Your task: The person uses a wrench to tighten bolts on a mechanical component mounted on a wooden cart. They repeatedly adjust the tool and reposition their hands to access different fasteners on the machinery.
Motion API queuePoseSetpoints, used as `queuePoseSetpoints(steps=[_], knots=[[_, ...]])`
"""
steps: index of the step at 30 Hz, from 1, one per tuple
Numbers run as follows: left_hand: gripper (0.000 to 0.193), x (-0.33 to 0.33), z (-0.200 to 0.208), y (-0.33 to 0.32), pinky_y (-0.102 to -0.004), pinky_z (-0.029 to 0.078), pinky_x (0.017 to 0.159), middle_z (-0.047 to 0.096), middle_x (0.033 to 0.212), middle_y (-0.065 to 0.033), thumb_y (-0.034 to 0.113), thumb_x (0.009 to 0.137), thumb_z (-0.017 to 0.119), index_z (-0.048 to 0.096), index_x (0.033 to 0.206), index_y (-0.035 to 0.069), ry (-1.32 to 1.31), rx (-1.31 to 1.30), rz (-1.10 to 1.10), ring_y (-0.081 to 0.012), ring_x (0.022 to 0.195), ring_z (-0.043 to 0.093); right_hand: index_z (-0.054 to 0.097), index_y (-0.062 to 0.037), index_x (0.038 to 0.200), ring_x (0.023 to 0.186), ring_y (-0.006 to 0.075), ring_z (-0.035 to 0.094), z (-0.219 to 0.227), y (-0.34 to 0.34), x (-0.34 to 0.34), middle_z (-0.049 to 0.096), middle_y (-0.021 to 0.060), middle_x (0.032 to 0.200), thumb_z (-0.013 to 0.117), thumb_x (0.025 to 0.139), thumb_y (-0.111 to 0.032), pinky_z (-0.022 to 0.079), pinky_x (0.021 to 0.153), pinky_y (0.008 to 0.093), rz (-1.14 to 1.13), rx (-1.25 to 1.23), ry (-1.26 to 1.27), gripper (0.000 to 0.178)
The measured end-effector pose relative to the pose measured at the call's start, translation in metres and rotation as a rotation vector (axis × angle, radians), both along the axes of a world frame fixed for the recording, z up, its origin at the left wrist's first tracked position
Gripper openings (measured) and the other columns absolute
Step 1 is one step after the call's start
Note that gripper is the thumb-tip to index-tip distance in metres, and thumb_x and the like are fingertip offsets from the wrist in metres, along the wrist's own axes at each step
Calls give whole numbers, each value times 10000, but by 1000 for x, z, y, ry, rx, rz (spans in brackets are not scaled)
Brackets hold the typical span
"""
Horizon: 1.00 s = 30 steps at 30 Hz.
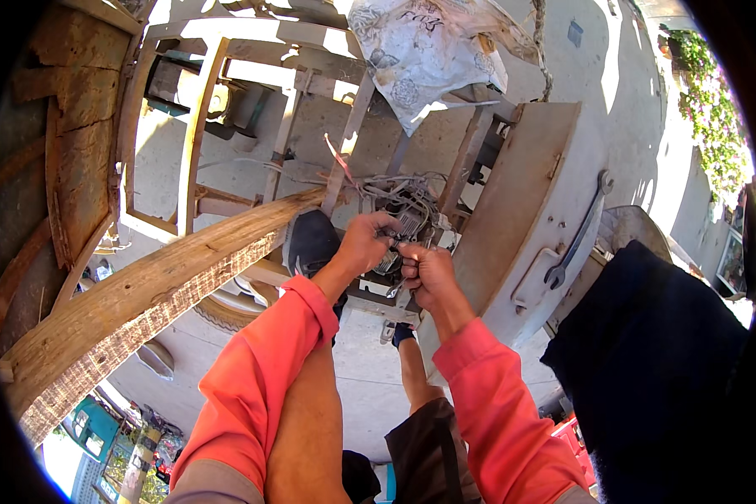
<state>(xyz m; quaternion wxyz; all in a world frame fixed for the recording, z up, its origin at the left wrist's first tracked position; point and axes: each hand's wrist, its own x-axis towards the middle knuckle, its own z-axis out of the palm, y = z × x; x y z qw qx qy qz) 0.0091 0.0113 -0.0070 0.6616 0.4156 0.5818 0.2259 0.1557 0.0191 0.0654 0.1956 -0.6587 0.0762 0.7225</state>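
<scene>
My left hand and right hand meet near the middle of the frame, over a grey motor with a ribbed body. My left thumb and forefinger are drawn together at the tips; my right thumb and forefinger are together too, just beside them, with the other right fingers curled in. Whatever I pinch there is too small to make out. A tangle of wires lies against the motor, along its upper side in the frame.

To the right of my hands stands a pale metal box, and a big wrench lies along its right side. A long wooden beam runs from the lower left up towards the centre, ending near a dark shoe just left of my left hand. A white sack hangs over the frame's top centre. My red sleeves come up from the lower edge.
</scene>
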Motion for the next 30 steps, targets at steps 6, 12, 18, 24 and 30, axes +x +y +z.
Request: queuePoseSetpoints(steps=[6, 12, 18, 24, 30], knots=[[282, -1, 3, 3, -313, 486, 805, 668, 915, -105, -133, 716, 606, 678, 966, -25, 58, 29, -42, -190, 898, 629, 594, -73, 740, 458, 44, 429, 8, 22, 8, 487, -33, 598, 651, 826, -81, 228, 372, 208, 142, -41, -62, 104], [295, -3, 7, 3, -317, 483, 801, 669, 926, -100, -130, 713, 626, 684, 976, -10, 88, 58, -57, -197, 906, 630, 575, -92, 713, 441, 44, 420, 19, 25, 9, 484, -47, 587, 652, 835, -122, 223, 372, 221, 261, -76, -86, 148], [238, -4, 5, 1, -310, 495, 743, 674, 853, -98, -102, 727, 656, 674, 950, -22, 90, -23, -39, -141, 798, 616, 566, -100, 715, 438, 30, 404, 1, 50, 7, 469, -60, 585, 654, 837, -132, 211, 371, 211, 110, -26, -18, 154], [249, -7, 2, 4, -340, 494, 752, 688, 883, -141, -79, 681, 641, 663, 922, -20, 210, -87, -98, -217, 834, 651, 412, -187, 693, 460, 2, 329, -27, 66, 7, 352, -105, 571, 596, 896, -130, 195, 379, 182, -84, -120, 102, 280], [384, -5, 1, 4, -259, 471, 725, 572, 905, -23, -161, 710, 599, 597, 1051, 14, -60, -49, 79, -121, 837, 559, 400, -170, 697, 455, 15, 347, -48, 64, 7, 379, -93, 568, 564, 911, -125, 182, 360, 174, -236, -189, 83, 273]])
